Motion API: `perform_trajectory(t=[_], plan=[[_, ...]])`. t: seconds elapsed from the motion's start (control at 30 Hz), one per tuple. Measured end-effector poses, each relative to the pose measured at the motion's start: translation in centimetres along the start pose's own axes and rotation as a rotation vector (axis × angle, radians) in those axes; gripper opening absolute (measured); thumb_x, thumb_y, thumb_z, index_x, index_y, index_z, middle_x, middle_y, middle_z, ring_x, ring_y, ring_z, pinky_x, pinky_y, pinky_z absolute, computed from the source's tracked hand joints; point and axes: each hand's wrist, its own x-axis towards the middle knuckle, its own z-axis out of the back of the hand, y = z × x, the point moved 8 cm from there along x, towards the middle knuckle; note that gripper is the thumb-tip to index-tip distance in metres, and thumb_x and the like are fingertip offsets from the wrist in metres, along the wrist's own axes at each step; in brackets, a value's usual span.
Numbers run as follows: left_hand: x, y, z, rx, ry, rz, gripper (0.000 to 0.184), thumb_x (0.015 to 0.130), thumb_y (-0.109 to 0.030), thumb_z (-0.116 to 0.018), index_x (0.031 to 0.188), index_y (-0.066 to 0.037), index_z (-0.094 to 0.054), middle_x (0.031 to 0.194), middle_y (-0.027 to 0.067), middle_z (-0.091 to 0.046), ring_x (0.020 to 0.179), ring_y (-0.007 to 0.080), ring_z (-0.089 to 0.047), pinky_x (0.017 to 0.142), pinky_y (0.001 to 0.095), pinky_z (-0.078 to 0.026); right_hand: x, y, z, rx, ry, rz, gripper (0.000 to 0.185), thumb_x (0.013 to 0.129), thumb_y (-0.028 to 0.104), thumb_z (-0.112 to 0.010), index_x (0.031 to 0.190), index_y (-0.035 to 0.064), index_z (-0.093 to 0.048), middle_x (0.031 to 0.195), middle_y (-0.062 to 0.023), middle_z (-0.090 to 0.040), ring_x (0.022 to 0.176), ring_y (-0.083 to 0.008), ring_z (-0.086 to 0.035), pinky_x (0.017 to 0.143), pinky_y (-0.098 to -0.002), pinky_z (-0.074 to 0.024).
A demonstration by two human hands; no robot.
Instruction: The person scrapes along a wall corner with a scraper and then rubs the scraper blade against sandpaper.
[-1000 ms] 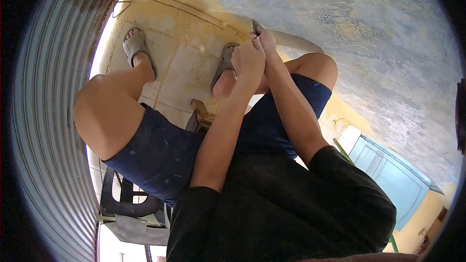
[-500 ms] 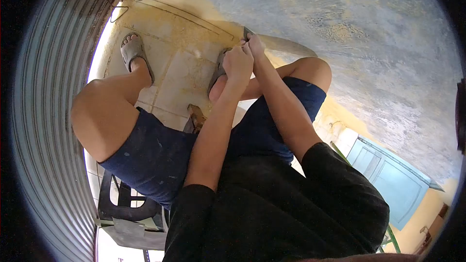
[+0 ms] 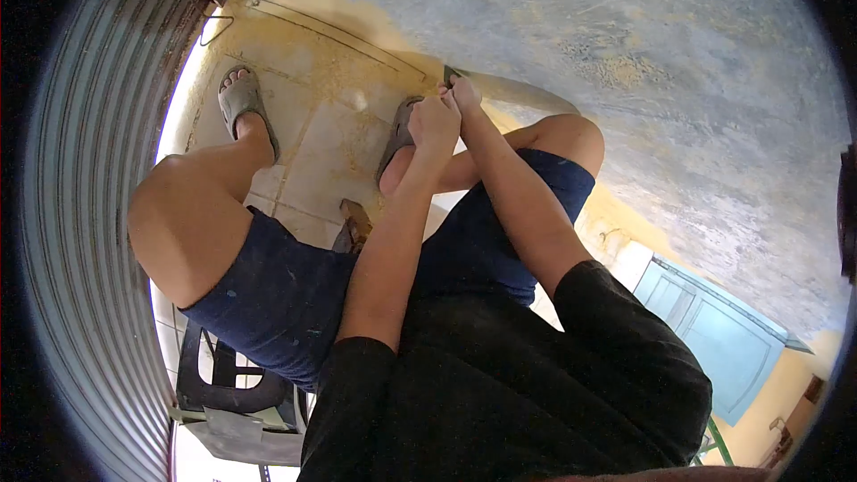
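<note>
My left hand (image 3: pixel 435 125) is closed, fingers curled in, with its fingertips right beside my right hand. What it grips, if anything, is hidden. Just beyond it my right hand (image 3: pixel 465 95) is also closed, pinching a small dark flat piece (image 3: pixel 449 75) whose corner sticks out past the fingers near the foot of the wall. The frame does not show what the piece is made of. Both forearms reach forward between my bent knees, above a grey clog (image 3: pixel 398 138) on my right foot.
A patchy grey-blue wall (image 3: pixel 643 89) rises close on the right, above a tiled floor (image 3: pixel 312 152) with yellowish dust. On the left is a corrugated metal shutter (image 3: pixel 98 170). A brown block-like object (image 3: pixel 355 220) lies between my legs; a black plastic frame (image 3: pixel 223 393) is at lower left.
Both hands have shifted slightly, staying close together. More of the dark flat piece now shows past the right fingers. The view has moved a little.
</note>
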Motion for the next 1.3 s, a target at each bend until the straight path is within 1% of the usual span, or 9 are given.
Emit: perform_trajectory(t=[0.1,0.2,0.33,0.43,0.5,0.93,1.03,1.1,1.3], plan=[[-0.5,-0.1,0.1,0.098,0.009,-0.043,0.049,0.097,-0.036,-0.044,0.082,0.002,-0.070,0.081,0.0249,-0.068,0.081,0.0408,-0.068,0.074,0.0454,-0.055,-1.2,0.3,0.0,0.010,-0.021,0.035,0.019,0.089,0.009,-0.053,0.078,-0.0055,-0.060,0.066,-0.0167,-0.059,0.047,-0.0244,-0.055,0.041,-0.0388,-0.0421],[-1.5,-1.9,2.7,0.017,-0.146,-0.020,0.048,0.097,-0.036,-0.043,0.083,0.002,-0.070,0.081,0.0249,-0.068,0.082,0.0401,-0.068,0.076,0.0457,-0.055,-2.7,1.3,-1.6,0.073,0.072,-0.052,0.020,0.089,0.009,-0.052,0.077,-0.0056,-0.058,0.064,-0.0167,-0.057,0.047,-0.0247,-0.053,0.041,-0.0376,-0.0410],[0.0,-0.5,0.7,0.030,-0.066,-0.016,0.051,0.096,-0.037,-0.043,0.083,0.003,-0.070,0.083,0.0257,-0.068,0.083,0.0408,-0.068,0.078,0.0461,-0.054,0.6,-0.6,-0.7,-0.111,0.143,-0.121,0.018,0.091,0.009,-0.051,0.084,-0.0065,-0.056,0.068,-0.0189,-0.057,0.048,-0.0244,-0.052,0.040,-0.0361,-0.0401],[-0.3,-0.3,0.8,0.023,-0.041,0.024,0.050,0.096,-0.037,-0.044,0.083,0.003,-0.070,0.085,0.0266,-0.068,0.085,0.0409,-0.068,0.078,0.0466,-0.054,-1.1,0.5,-1.2,-0.043,0.057,-0.014,0.017,0.093,0.010,-0.049,0.092,-0.0072,-0.054,0.074,-0.0201,-0.058,0.051,-0.0242,-0.052,0.040,-0.0351,-0.0394],[-0.3,-0.3,0.8,0.024,0.002,0.071,0.049,0.097,-0.037,-0.044,0.084,0.003,-0.070,0.087,0.0271,-0.068,0.087,0.0408,-0.067,0.079,0.0469,-0.054,0.0,-0.4,-1.0,0.102,0.089,-0.125,0.018,0.094,0.008,-0.047,0.096,-0.0084,-0.053,0.078,-0.0206,-0.059,0.053,-0.0243,-0.053,0.041,-0.0341,-0.0405],[0.0,0.0,2.7,0.007,-0.006,0.097,0.049,0.095,-0.039,-0.047,0.087,0.002,-0.071,0.090,0.0260,-0.068,0.089,0.0421,-0.066,0.080,0.0480,-0.052,0.1,-0.9,-3.5,-0.095,0.202,-0.096,0.022,0.094,0.013,-0.049,0.088,-0.0063,-0.057,0.071,-0.0160,-0.059,0.051,-0.0223,-0.052,0.043,-0.0358,-0.0416],[-0.3,-0.3,3.3,-0.004,-0.033,0.085,0.048,0.095,-0.039,-0.047,0.088,0.003,-0.071,0.089,0.0264,-0.068,0.088,0.0427,-0.066,0.080,0.0486,-0.052,-0.4,-0.8,-3.0,-0.006,0.076,-0.071,0.021,0.094,0.013,-0.049,0.089,-0.0056,-0.056,0.071,-0.0159,-0.059,0.050,-0.0215,-0.052,0.042,-0.0349,-0.0404],[0.2,-0.7,3.4,-0.019,-0.064,0.061,0.048,0.095,-0.039,-0.047,0.088,0.003,-0.071,0.089,0.0268,-0.067,0.087,0.0431,-0.066,0.079,0.0488,-0.052,1.0,-0.9,-3.5,-0.097,0.253,-0.105,0.020,0.095,0.014,-0.049,0.090,-0.0051,-0.053,0.072,-0.0173,-0.059,0.048,-0.0222,-0.050,0.042,-0.0345,-0.0400],[-0.2,0.3,2.6,-0.018,-0.053,0.079,0.049,0.095,-0.039,-0.046,0.088,0.003,-0.070,0.088,0.0264,-0.067,0.086,0.0432,-0.066,0.079,0.0486,-0.052,0.6,-1.9,-3.1,0.069,0.129,-0.198,0.024,0.097,0.018,-0.048,0.098,-0.0056,-0.049,0.073,-0.0181,-0.057,0.050,-0.0236,-0.050,0.042,-0.0348,-0.0407]])
